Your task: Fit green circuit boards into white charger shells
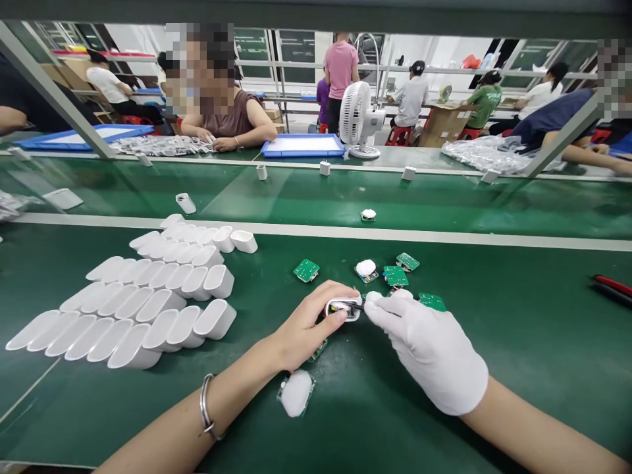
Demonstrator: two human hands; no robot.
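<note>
My bare left hand (309, 324) is closed around a white plastic charger housing (351, 317), its open end towards me with parts showing inside. My right hand (429, 345), in a white glove, pinches a thin dark tool (356, 306) whose tip reaches into the housing's opening; the exact kind of tool cannot be made out. Around the hands lie green circuit boards, one (306, 270) beyond my left hand and another (395, 275) beyond my right. Closer to me is a board topped with a white pad (297, 394).
Rows of white housings (162, 306) cover the left of the green bench (494, 421). Black-and-red handles (612, 289) lie at the right edge. Small white adapters (324, 168) line the far ledge. Beyond stand a white fan (356, 115), a blue tray (303, 146) and several seated people.
</note>
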